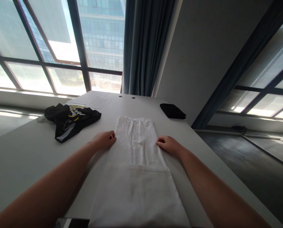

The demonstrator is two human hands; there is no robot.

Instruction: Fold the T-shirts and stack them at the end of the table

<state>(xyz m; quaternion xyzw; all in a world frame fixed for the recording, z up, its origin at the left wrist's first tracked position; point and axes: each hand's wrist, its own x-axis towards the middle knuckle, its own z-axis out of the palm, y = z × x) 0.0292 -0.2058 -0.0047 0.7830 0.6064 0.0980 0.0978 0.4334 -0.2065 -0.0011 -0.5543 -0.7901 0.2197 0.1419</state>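
A white garment, apparently a pair of trousers (141,193), lies lengthwise on the white table (198,177), with its gathered, fly-like front at the far end. A straight hem crosses its middle, where one layer lies over another. My left hand (104,139) is at the left edge of the upper part, fingers curled against the cloth. On the opposite edge, my right hand (170,144) has its fingertips pinched at the fabric. How much cloth either hand grips is partly hidden by the fingers.
A crumpled black garment (63,118) with yellow and white print lies on the left. Sheets of paper (96,100) are behind it. A folded black cloth (172,110) sits near the right edge. A dark object (78,223) shows at the bottom. Curtain (146,47) and windows stand beyond.
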